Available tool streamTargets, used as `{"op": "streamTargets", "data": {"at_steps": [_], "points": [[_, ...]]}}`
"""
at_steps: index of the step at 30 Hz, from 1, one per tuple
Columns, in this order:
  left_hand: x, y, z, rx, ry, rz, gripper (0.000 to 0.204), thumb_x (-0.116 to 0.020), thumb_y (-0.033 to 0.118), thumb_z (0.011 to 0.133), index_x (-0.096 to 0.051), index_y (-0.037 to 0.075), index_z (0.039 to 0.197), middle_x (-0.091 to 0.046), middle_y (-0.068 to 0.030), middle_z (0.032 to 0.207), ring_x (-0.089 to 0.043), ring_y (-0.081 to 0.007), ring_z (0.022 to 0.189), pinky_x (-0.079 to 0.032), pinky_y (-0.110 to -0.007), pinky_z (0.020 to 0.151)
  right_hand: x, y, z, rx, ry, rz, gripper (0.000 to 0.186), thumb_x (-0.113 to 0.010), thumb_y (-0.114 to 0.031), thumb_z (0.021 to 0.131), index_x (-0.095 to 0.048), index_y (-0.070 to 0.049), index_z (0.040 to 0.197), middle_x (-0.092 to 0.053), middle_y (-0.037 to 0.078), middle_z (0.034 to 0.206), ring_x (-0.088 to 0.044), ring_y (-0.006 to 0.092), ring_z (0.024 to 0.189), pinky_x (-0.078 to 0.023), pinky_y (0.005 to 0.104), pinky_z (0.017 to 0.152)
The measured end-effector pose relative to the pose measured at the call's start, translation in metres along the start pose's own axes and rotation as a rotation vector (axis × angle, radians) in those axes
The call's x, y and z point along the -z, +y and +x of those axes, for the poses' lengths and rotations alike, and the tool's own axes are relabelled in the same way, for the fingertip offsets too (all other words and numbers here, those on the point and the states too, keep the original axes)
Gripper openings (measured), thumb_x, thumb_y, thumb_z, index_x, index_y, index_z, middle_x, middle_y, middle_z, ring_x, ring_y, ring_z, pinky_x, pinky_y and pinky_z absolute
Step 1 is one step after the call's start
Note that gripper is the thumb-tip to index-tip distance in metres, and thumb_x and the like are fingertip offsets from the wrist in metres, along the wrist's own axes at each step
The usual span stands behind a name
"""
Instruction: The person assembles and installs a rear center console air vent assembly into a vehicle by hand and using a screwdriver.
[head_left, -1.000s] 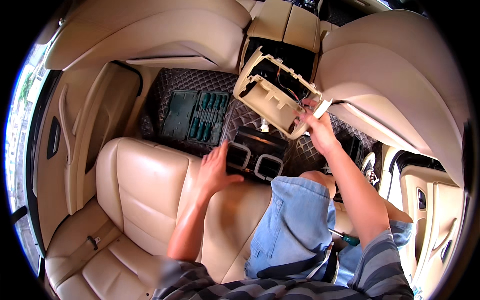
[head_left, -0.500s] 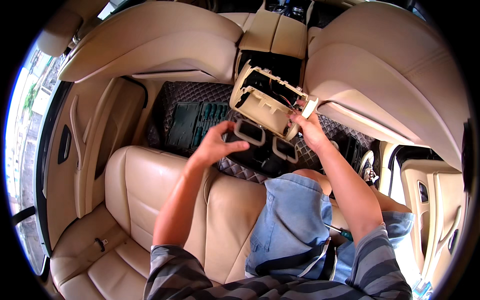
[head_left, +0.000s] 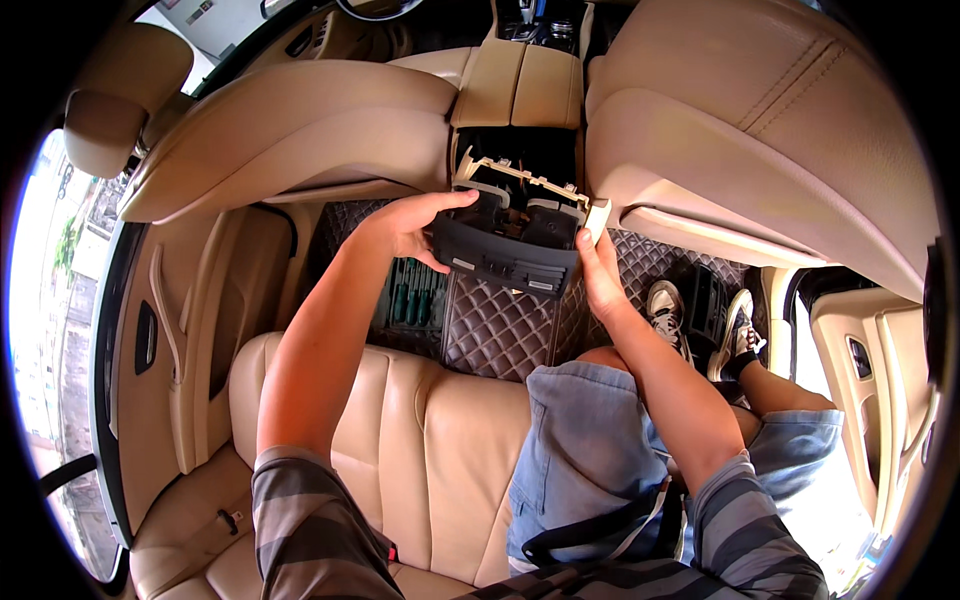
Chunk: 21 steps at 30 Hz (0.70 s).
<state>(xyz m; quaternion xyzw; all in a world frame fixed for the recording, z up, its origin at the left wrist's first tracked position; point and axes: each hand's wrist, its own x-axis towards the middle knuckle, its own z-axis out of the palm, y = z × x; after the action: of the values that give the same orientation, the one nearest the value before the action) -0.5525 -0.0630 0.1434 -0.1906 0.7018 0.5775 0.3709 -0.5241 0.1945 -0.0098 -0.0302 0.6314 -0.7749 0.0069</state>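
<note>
A black rear air vent unit (head_left: 505,262) with two duct openings on top sits level behind the centre console. My left hand (head_left: 412,222) grips its left end, thumb along the top and fingers curled beneath. Just beyond it, a beige plastic trim frame (head_left: 599,219) shows its clipped upper edge and right side. My right hand (head_left: 602,278) holds that right side, close against the vent unit's right end. The vent unit covers most of the frame, so I cannot tell whether the two are joined. Behind them gapes the dark opening of the console (head_left: 518,140).
Front seatbacks stand left (head_left: 300,110) and right (head_left: 720,140) of the beige armrest (head_left: 515,85). On the quilted floor mat (head_left: 500,325), a tool case with several green-handled screwdrivers (head_left: 410,300) lies at left. A black case (head_left: 708,300) sits by my shoes (head_left: 737,325).
My left hand has taken hold of the vent unit, lifting it from the floor up to the trim frame. My right hand keeps the frame, now turned and nearer the console.
</note>
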Motion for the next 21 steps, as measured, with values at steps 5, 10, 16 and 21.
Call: {"op": "streamTargets", "data": {"at_steps": [5,10,16,21], "points": [[-0.008,0.005,-0.001,-0.061,0.095,0.068,0.092,-0.048,0.071,0.081,-0.027,0.009,0.144,-0.035,-0.0199,0.142,-0.048,-0.039,0.121,-0.044,-0.059,0.092,-0.015,-0.024,0.0,0.031,0.068,0.068,0.067,-0.063,-0.043,0.087,-0.037,-0.002,0.134,-0.048,0.011,0.127,-0.042,0.0205,0.117,-0.03,0.034,0.103],[0.042,-0.038,0.027,-0.52,0.044,0.483,0.103,-0.044,0.074,0.081,-0.012,0.002,0.148,-0.034,-0.02,0.144,-0.036,-0.0337,0.131,-0.044,-0.043,0.097,-0.025,-0.03,0.012,-0.026,0.177,0.198,0.043,-0.057,-0.016,0.088,-0.044,-0.005,0.127,-0.056,0.006,0.111,-0.051,0.0164,0.102,-0.041,0.0295,0.09],[0.021,-0.081,0.095,-0.974,0.296,0.114,0.096,-0.073,0.061,0.069,-0.043,-0.006,0.13,-0.056,-0.0157,0.119,-0.052,-0.0236,0.108,-0.038,-0.034,0.097,-0.018,-0.004,0.014,-0.038,0.286,0.084,0.037,-0.044,-0.016,0.099,-0.037,-0.004,0.133,-0.053,0.007,0.116,-0.049,0.0141,0.108,-0.037,0.0295,0.095],[0.0,-0.106,0.103,-1.063,0.522,-0.241,0.064,-0.075,0.05,0.075,-0.054,-0.003,0.105,-0.059,-0.0051,0.092,-0.053,-0.0113,0.083,-0.045,-0.026,0.075,-0.006,-0.009,-0.018,-0.024,0.095,-0.107,0.079,-0.037,-0.057,0.093,-0.014,-0.002,0.146,-0.037,0.013,0.139,-0.036,0.0181,0.124,-0.028,0.0325,0.104]]}}
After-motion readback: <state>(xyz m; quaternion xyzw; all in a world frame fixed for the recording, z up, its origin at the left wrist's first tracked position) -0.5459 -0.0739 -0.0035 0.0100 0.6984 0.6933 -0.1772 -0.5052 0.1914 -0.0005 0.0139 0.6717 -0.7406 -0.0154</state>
